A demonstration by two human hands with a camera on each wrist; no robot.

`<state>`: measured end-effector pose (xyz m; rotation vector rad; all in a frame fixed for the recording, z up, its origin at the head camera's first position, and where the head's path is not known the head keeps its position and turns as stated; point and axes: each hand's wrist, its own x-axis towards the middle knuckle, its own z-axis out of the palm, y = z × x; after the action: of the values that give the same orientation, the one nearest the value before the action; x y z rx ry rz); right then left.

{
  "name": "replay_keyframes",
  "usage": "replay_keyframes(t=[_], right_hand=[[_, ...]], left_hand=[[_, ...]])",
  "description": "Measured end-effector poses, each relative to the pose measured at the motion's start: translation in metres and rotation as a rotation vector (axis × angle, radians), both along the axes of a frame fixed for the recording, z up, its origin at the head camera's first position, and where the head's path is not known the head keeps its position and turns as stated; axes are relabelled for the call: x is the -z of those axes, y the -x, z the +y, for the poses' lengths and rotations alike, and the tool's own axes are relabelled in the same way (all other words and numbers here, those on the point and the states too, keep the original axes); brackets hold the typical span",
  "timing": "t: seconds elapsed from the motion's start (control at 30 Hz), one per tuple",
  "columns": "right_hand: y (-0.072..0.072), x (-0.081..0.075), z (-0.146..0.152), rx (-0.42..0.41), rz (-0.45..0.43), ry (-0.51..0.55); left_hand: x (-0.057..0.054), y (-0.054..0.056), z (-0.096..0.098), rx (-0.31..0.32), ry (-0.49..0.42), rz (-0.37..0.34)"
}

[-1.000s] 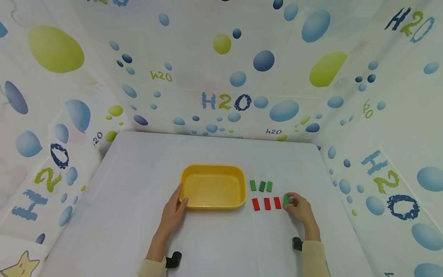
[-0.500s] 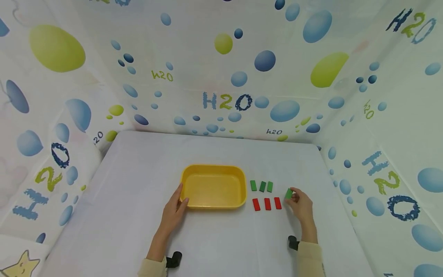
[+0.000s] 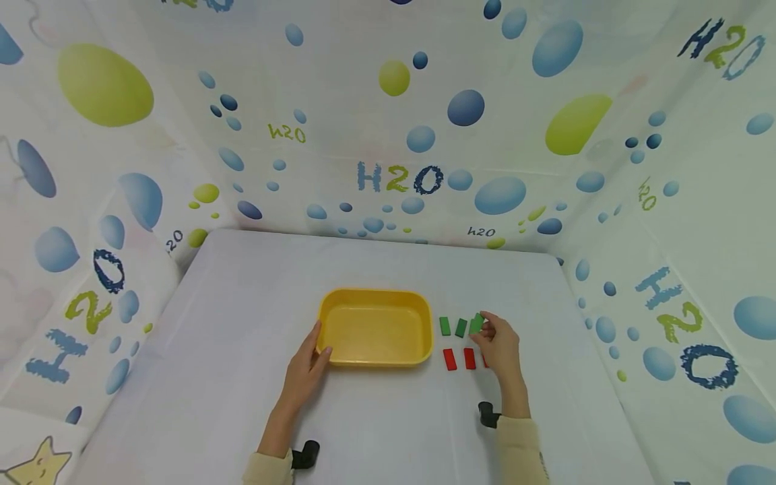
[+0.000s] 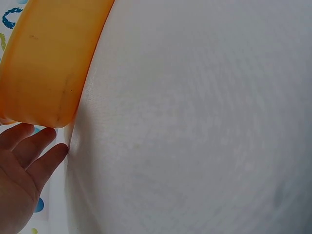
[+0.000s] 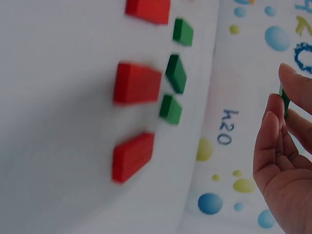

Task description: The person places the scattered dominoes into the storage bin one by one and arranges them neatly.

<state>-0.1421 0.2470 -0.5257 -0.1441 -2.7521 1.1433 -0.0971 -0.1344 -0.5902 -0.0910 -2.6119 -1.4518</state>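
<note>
My left hand [image 3: 305,369] holds the left end of a shallow yellow tray [image 3: 376,364], the thumb over its front corner and the fingers along the outer wall. In the left wrist view, fingers [image 4: 43,141] reach the end of that tray. Between thumb and fingertips, my right hand [image 3: 500,345] pinches a small green block [image 3: 478,321], seen edge-on in the right wrist view. It overlaps the rightmost of three green blocks [image 3: 445,326] on the table. Three red blocks [image 3: 450,359] form a row nearer me, the rightmost partly hidden by the right hand.
A white cloth covers the table [image 3: 242,303]. Behind it and at both sides hang white sheets [image 3: 339,87] printed with blue and green drops. Dark wrist cameras [image 3: 306,455] jut inward from both wrists.
My right hand has carried the green block from right of the red row leftward and away from me, over to the green row. The left hand stays at the tray.
</note>
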Motion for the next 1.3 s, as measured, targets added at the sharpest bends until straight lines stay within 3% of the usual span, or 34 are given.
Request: replay_keyframes(t=[0.5,1.1,1.3], right_hand=[[0.019,-0.016,-0.066,-0.153,0.053,0.051],[0.037,-0.01,-0.135,-0.337,0.026,0.099],[0.044,-0.007,-0.152,-0.375,0.004,0.045]], left_hand=[[0.001,0.002,0.0,-0.001,0.025,0.021],[0.0,0.001,-0.001,-0.01,0.019,0.013],[0.0,0.001,-0.001,-0.007,0.013,0.006]])
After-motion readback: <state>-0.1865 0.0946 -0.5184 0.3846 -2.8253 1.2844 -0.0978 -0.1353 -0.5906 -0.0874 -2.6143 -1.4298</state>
